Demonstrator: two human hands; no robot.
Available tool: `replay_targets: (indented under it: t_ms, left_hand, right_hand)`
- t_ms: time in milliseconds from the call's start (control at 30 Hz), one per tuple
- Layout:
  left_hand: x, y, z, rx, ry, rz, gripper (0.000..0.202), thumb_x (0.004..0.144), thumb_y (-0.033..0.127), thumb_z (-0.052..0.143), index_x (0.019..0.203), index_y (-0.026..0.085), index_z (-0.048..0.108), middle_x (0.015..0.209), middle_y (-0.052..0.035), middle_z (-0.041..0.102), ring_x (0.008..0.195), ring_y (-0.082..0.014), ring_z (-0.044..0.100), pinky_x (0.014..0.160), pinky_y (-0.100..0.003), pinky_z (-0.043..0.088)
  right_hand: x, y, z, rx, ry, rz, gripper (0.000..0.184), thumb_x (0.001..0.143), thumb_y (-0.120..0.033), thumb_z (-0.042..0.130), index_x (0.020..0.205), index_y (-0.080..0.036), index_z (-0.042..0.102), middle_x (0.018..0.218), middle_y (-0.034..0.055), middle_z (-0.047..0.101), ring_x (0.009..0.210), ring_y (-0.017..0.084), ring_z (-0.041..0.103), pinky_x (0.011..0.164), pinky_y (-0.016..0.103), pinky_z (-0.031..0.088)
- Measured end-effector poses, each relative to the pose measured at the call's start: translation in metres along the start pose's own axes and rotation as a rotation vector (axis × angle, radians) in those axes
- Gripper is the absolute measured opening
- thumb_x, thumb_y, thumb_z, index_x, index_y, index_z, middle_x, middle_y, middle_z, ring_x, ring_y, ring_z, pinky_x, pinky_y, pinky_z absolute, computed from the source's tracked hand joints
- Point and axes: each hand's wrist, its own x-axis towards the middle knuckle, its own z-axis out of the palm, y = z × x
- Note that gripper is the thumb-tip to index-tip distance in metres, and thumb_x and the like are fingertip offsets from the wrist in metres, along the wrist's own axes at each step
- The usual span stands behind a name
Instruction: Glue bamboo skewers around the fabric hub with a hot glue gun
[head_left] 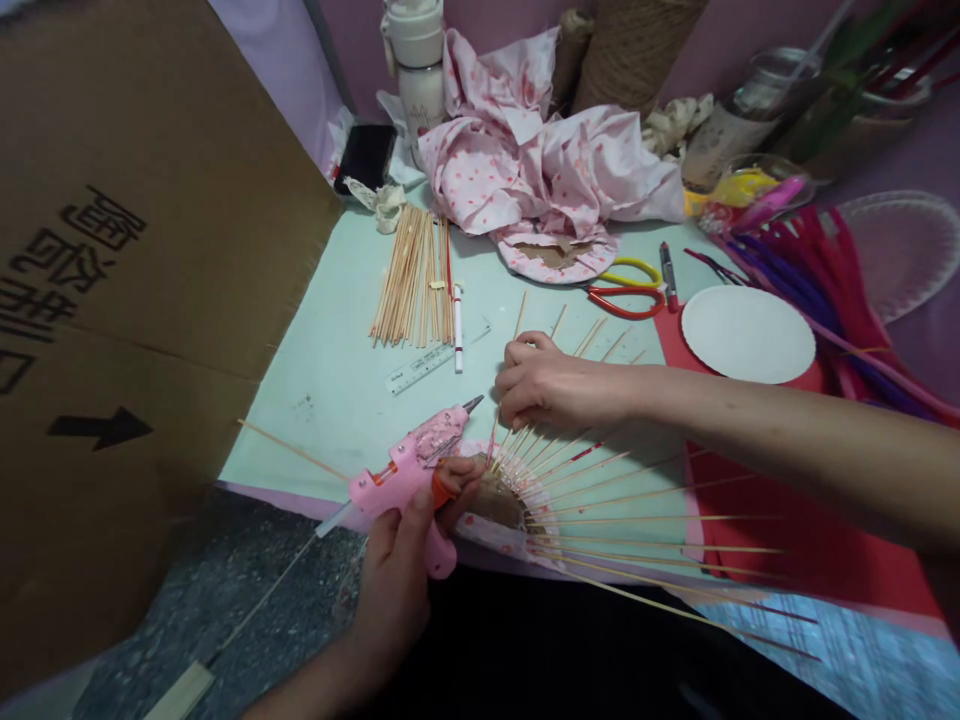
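Observation:
My left hand [405,550] is wrapped round the handle of a pink hot glue gun [401,475], its nozzle pointing up and to the right. Below the nozzle, at the table's front edge, lies a fabric-covered disc [495,535] with a brown middle, partly hidden by the left hand. Thin bamboo sticks [645,520] fan out from its rim to the right and away from me. Over the far sticks, my right hand [544,385] has its fingers curled and pinched on one bamboo stick [521,312]; the fingertips are partly hidden.
A bundle of bamboo sticks [415,280], a marker [458,330] and a clear ruler [427,368] lie beyond the glue gun. Scissors [626,298], pink spotted fabric [525,170] and a white scalloped disc [748,335] sit farther back. A cardboard box [150,300] stands left.

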Motion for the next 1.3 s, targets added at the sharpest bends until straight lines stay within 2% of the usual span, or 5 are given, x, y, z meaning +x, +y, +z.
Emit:
replay_targets:
  t_ms: [267, 367, 833, 1167, 1300]
  left_hand:
    - [-0.001, 0.0, 0.0, 0.216, 0.168, 0.016, 0.04, 0.078, 0.058, 0.064, 0.062, 0.021, 0.066, 0.078, -0.0071, 0.076, 0.096, -0.0271, 0.07, 0.088, -0.041, 0.058]
    - [-0.002, 0.003, 0.002, 0.235, 0.16, 0.022, 0.04, 0.077, 0.058, 0.065, 0.065, 0.02, 0.069, 0.075, -0.0074, 0.075, 0.096, -0.0277, 0.071, 0.089, -0.042, 0.057]
    - [-0.001, -0.003, -0.002, 0.02, 0.051, -0.037, 0.036, 0.083, 0.051, 0.064, 0.09, 0.017, 0.075, 0.105, -0.0086, 0.076, 0.117, -0.0306, 0.063, 0.1, -0.043, 0.053]
    - [-0.001, -0.003, -0.004, -0.01, -0.003, 0.009, 0.035, 0.087, 0.049, 0.062, 0.094, 0.017, 0.076, 0.113, -0.0083, 0.073, 0.124, -0.0289, 0.059, 0.107, -0.043, 0.048]
    - [-0.001, 0.0, -0.002, 0.014, 0.009, 0.003, 0.037, 0.084, 0.05, 0.065, 0.093, 0.016, 0.077, 0.113, -0.0079, 0.074, 0.123, -0.0281, 0.06, 0.109, -0.041, 0.046]
  right_hand:
    - [0.005, -0.007, -0.005, -0.042, -0.017, 0.029, 0.02, 0.087, -0.021, 0.068, 0.068, -0.021, 0.071, 0.073, 0.0021, 0.067, 0.086, 0.022, 0.041, 0.091, 0.045, 0.018]
    - [0.006, -0.012, -0.007, -0.059, -0.006, 0.089, 0.019, 0.084, -0.018, 0.07, 0.065, -0.02, 0.071, 0.073, 0.0029, 0.069, 0.089, 0.023, 0.042, 0.09, 0.045, 0.018]
    - [0.003, -0.018, -0.002, -0.009, 0.063, 0.271, 0.009, 0.081, -0.023, 0.074, 0.073, -0.02, 0.071, 0.077, 0.0017, 0.072, 0.093, 0.024, 0.049, 0.083, 0.04, 0.019]
    - [-0.017, -0.013, -0.015, -0.045, 0.175, 0.257, 0.006, 0.089, -0.026, 0.068, 0.088, -0.023, 0.073, 0.093, 0.004, 0.073, 0.094, 0.024, 0.05, 0.085, 0.041, 0.02]
    - [-0.034, -0.001, -0.023, -0.164, 0.144, 0.165, 0.014, 0.093, -0.026, 0.063, 0.085, -0.024, 0.074, 0.087, 0.003, 0.073, 0.09, 0.024, 0.05, 0.082, 0.042, 0.021]
